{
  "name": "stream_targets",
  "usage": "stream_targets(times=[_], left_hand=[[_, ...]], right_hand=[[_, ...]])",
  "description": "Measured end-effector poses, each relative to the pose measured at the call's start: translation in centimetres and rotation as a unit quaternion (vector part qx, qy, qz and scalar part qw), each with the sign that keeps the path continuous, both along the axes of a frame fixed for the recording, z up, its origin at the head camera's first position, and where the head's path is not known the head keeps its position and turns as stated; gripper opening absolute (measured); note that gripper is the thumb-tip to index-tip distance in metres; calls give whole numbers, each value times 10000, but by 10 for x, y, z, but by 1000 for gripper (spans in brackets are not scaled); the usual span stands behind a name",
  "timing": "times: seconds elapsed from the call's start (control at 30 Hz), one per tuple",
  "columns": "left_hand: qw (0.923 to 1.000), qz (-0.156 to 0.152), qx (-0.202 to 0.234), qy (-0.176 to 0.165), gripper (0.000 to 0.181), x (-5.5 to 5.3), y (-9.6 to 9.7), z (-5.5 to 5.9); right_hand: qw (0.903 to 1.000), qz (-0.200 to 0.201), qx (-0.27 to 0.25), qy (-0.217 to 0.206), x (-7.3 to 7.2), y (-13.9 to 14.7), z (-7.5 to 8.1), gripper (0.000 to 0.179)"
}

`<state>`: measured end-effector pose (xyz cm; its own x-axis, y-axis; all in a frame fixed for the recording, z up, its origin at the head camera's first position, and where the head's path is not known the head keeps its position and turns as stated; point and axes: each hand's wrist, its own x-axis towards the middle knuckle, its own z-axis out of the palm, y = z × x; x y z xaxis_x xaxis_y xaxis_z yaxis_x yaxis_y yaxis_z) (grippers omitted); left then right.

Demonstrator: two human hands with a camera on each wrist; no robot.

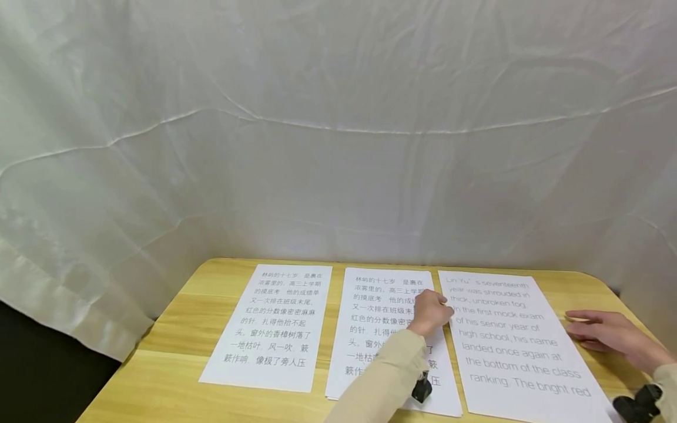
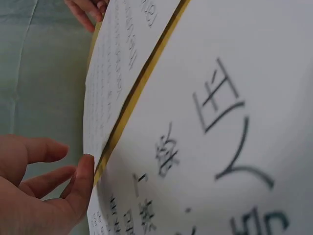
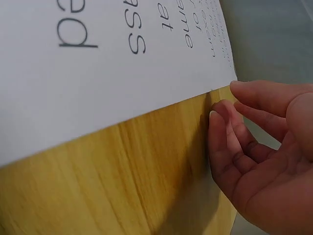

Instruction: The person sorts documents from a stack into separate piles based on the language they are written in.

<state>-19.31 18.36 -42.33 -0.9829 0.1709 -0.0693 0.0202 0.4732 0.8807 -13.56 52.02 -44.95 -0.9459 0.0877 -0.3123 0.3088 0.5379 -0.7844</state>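
Three white printed sheets lie side by side: a left sheet (image 1: 270,323) and a middle sheet (image 1: 365,352) with Chinese characters, and a right sheet (image 1: 508,352) with English text. My left hand (image 1: 431,311) is over the gap between the middle and right sheets, its fingers bent and the thumb apart from them. No paper shows between that thumb and fingers in the left wrist view. Beside the right sheet's outer edge, my right hand (image 1: 608,332) is loosely curved with nothing held. Whether either hand's fingertips touch paper, I cannot tell.
The sheets lie on a wood-grain table (image 1: 174,335) with rounded far corners. Pale fabric (image 1: 338,176) hangs behind and along the sides. Under the middle sheet's lower left corner another paper edge peeks out. A dark area (image 1: 47,358) is at the lower left.
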Motion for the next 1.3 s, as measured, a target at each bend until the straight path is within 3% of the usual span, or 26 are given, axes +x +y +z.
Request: stream_targets(times=[0.23, 0.43, 0.67, 0.9, 1.13, 1.3], left_hand=[[9980, -497, 369, -119, 30, -7, -21, 8], [9943, -889, 571, -141, 30, -20, -55, 13], [9949, -810, 606, -33, 31, -32, -100, 18], [9946, -632, 807, 156, 34, -35, -131, 21], [9865, -524, 1519, -320, 37, -28, -165, 19], [9861, -443, 1556, -366, 39, -21, -187, 16]], right_hand=[[9997, -46, 243, 60, -2, -7, 8, 73], [9982, 70, 384, 455, -2, -31, 22, 67], [9975, -100, -76, 699, -3, -70, 14, 63], [9957, -165, 110, 900, -4, -103, 18, 62], [9950, 54, 7, 998, -7, -137, 24, 58], [9930, 250, -121, 1148, -7, -164, 27, 57]])
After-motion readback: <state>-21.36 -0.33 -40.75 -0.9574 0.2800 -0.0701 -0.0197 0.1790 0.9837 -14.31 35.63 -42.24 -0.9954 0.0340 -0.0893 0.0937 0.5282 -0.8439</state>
